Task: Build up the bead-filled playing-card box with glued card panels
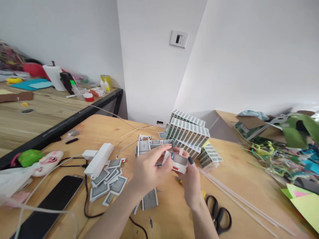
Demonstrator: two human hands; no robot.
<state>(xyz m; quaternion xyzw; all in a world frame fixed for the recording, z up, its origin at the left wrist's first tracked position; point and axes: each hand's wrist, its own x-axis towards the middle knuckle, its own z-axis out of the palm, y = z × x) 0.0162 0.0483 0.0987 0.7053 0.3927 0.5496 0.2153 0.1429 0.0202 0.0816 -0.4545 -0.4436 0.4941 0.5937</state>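
Observation:
Both hands come together above the middle of the table. Between them is a folded playing card [179, 161], with a grey patterned panel, white edges and a red mark low down. My right hand [191, 182] grips it from the right side, thumb on its edge. My left hand [151, 167] pinches at its left end; part of that end is hidden by the fingers. Behind the hands stands a structure of grey-backed playing cards [144, 146], partly covered by my left hand. Loose playing cards [118, 185] lie in a pile to the left.
Stacked small card boxes [188, 131] stand behind the hands. Black-handled scissors [220, 215] and thin white sticks [239, 199] lie at right. A white power strip [99, 161], cables and a black phone [53, 205] occupy the left. A cluttered second table [57, 116] adjoins.

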